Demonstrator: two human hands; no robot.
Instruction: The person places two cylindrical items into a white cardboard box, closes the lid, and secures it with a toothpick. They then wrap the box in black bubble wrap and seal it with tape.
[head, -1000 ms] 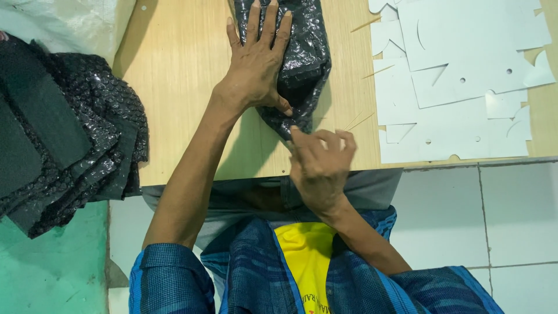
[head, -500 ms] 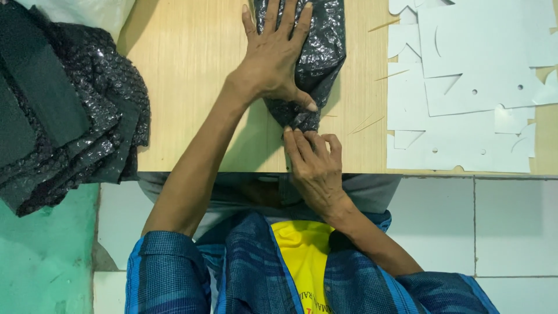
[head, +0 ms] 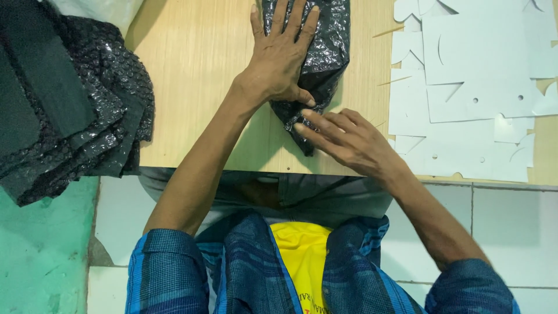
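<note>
Left hand (head: 281, 58), fingers spread, is pressing flat the black bubble-wrap parcel (head: 325, 55) lying lengthwise away; right hand (head: 349, 139), fingers extended, is touching its near end.

The bundle (head: 325, 64) under the hands is wrapped in glossy black bubble plastic, crinkled and catching light. The table (head: 192, 87) is pale wood-grain laminate, smooth and matt. At its left edge lies a stack of black bubble wrap (head: 75, 110), shiny and knobbly. At the right edge, flat white card offcuts (head: 471, 87), matt.
</note>
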